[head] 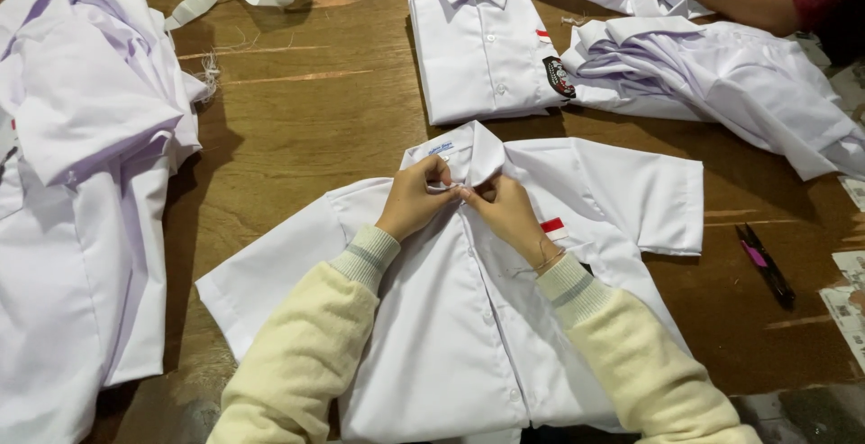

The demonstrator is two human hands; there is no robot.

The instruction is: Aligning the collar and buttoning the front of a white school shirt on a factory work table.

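Both hands, left hand (413, 202) and right hand (506, 211), pinch the white shirt's (450, 336) collar.

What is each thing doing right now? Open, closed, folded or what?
Left hand: pinching the collar.
Right hand: pinching the collar.
White shirt: flat, sleeves spread, front closed.
Folded shirt: buttoned, folded.
Shirt pile: heaped, crumpled.
Thread snips: lying unused.

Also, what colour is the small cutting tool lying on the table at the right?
The thread snips are black with a pink-purple patch near the handle end, seen in the head view.
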